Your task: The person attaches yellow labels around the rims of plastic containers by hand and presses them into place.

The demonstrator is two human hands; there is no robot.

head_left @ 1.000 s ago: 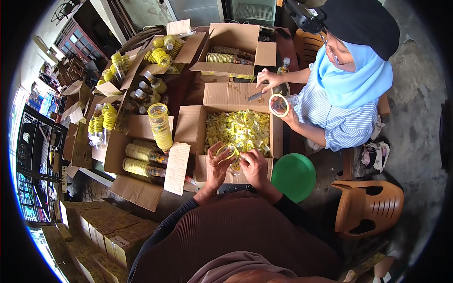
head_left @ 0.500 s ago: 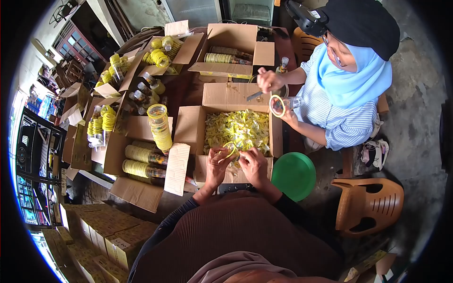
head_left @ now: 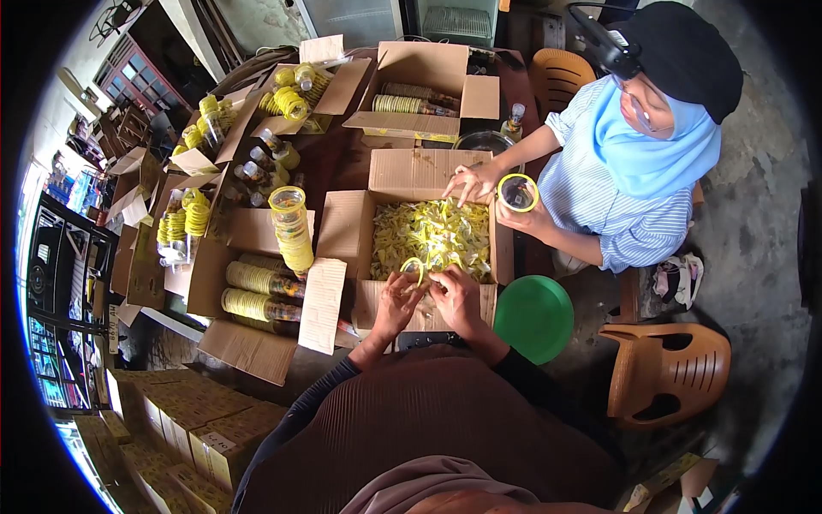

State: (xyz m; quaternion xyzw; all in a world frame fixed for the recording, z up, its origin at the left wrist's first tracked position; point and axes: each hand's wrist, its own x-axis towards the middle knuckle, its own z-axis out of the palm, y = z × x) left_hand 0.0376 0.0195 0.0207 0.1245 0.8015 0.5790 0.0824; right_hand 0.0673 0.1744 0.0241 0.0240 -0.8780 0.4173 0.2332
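Over the near edge of a cardboard box (head_left: 344,227) full of small yellow-and-white pieces (head_left: 432,231), my left hand (head_left: 396,300) is closed on a yellow ring (head_left: 413,267). My right hand (head_left: 458,300) is beside it with fingers pinched near the ring; what they hold is too small to make out. Across the box, a co-worker's hand (head_left: 471,182) reaches over the pieces with fingers spread. The co-worker's other hand (head_left: 533,219) holds a clear container with a yellow rim (head_left: 519,194).
A stack of yellow-rimmed containers (head_left: 291,230) rises left of the box, above a carton of ringed stacks (head_left: 257,304). More open cartons (head_left: 424,64) lie behind. A green round lid (head_left: 533,319) and an orange chair (head_left: 668,375) are at right.
My hands have shifted slightly, and the ring has tilted leftward. The co-worker leaned back, turned the container's mouth upward and moved an opened hand over the pieces; the knife no longer shows.
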